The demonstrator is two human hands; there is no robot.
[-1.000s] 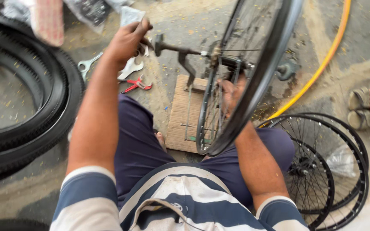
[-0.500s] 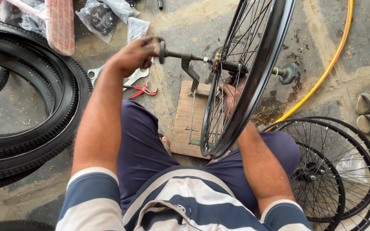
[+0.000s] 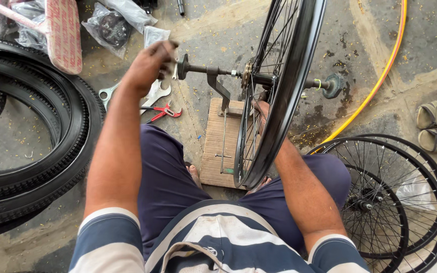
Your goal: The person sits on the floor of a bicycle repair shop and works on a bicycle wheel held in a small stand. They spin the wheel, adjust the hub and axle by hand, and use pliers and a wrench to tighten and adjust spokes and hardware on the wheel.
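Two clear plastic bags (image 3: pixel 115 23) lie top left on concrete floor (image 3: pixel 228 30), beside pink board (image 3: pixel 62 33). Left hand (image 3: pixel 150 63) closed on knob at axle (image 3: pixel 206 69) end. Black wheel (image 3: pixel 284 86) upright on wooden stand (image 3: pixel 217 141), rim cut off at top. Right hand (image 3: pixel 263 108) behind spokes, grip unclear. Tyres (image 3: pixel 31 126) crowd left edge; spare wheels (image 3: pixel 395 197) right; yellow hose (image 3: pixel 380 76) beyond.

Black spoked wheel (image 3: pixel 279 96) upright on stand axle (image 3: pixel 213 70)
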